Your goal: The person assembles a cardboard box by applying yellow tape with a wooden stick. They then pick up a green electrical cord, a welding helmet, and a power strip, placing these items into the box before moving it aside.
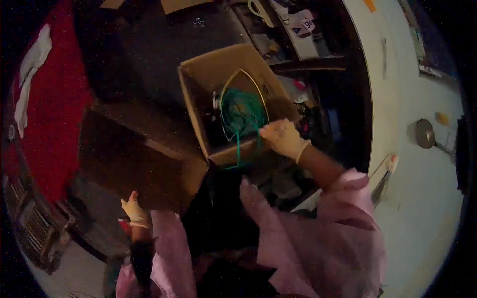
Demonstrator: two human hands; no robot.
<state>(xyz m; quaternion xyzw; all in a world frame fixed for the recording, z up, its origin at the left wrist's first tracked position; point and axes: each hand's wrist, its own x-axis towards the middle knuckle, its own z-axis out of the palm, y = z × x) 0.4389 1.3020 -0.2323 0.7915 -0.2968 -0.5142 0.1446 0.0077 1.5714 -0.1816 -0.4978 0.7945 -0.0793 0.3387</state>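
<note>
An open cardboard box stands before me, tilted in view. Inside it and over its near wall is a tangle of green string or netting, framed by a thin yellow pointed hoop. Green strands trail over the near rim. My right hand, in a cream glove with bare fingertips, is closed at the hoop's lower right side. At the near edge of a second, darker cardboard box, my left hand, gloved alike, touches the cardboard; its grip is partly hidden.
Dark shelves with assorted items line the right side, beside a pale wall with a hanging ladle-like utensil. Red cloth lies at left, with a white cloth on it. A slatted wooden object is at lower left.
</note>
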